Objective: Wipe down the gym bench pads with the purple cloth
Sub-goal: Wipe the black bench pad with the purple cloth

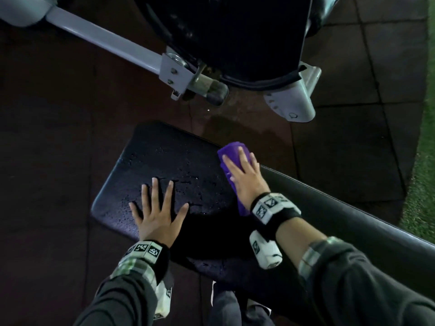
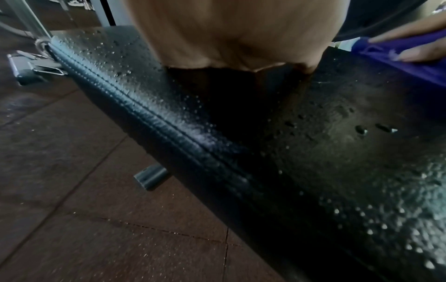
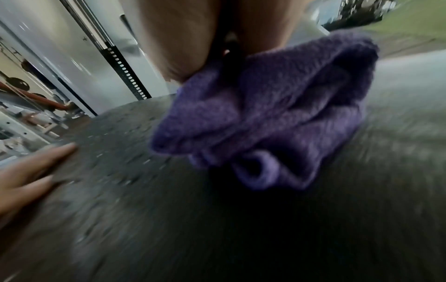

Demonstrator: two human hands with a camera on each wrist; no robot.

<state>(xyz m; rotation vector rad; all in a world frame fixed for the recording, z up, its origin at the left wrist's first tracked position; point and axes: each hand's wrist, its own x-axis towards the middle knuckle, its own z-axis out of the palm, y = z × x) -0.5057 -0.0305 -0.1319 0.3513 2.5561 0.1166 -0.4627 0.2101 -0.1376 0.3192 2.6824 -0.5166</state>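
A black bench pad (image 1: 179,161) lies below me, its surface speckled with water drops (image 2: 362,190) (image 3: 120,162). My left hand (image 1: 157,208) rests flat on the pad's near left part, fingers spread and straight. My right hand (image 1: 242,170) presses flat on the bunched purple cloth (image 1: 229,147) at the pad's right edge; the cloth (image 3: 277,114) sits under the palm, and its corner (image 2: 410,59) shows at the left wrist view's far right. The right wrist view is blurred.
A second black pad (image 1: 235,31) on a grey metal frame (image 1: 113,43) stands just beyond the bench. A long dark padded bar (image 1: 341,203) runs along the right. Dark rubber floor tiles (image 1: 47,137) surround the bench, with green turf (image 1: 423,161) at the far right.
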